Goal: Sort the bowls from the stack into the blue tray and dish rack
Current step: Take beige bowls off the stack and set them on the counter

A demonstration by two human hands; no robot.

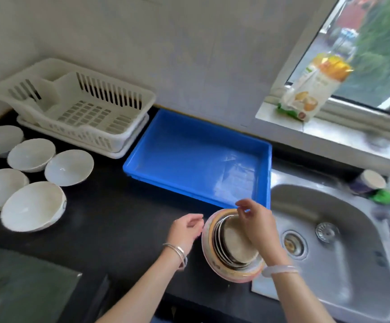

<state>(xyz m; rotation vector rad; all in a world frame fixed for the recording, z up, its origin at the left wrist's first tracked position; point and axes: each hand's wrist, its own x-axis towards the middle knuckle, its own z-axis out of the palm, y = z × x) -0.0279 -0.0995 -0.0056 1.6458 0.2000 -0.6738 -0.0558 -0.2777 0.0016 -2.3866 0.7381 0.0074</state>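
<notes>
Several white bowls (33, 206) sit mouth-up and spread out on the black bench (110, 213), well to the left of the blue tray (189, 155); one is cut off by the edge of view. The tray lies flat on the bench with its far side close to the wall. A white dish rack (77, 113) stands just beside the tray's left side, set a little farther back. The stack of bowls (236, 241) stands just in front of the tray's near right corner, between the tray and the person. It is a nest, with a wide bowl with a pink and orange rim outermost and darker, shinier bowls inside it. To the right of the tray and the stack is a steel sink (352, 229). The right hand (257, 222) is over the stack, thumb and forefinger curled close together at the rim farthest from the person, nearest the tray. The blur there keeps me from telling whether that grip has closed on a bowl. The left hand (184, 229) hangs just left of the stack, its grip slack, fingers loosely curled and holding nothing, fingertips near the outer rim. Each wrist wears a bangle. Beyond the tray's far right corner, a yellow and white packet (306, 89) leans on the window sill (329, 129).
</notes>
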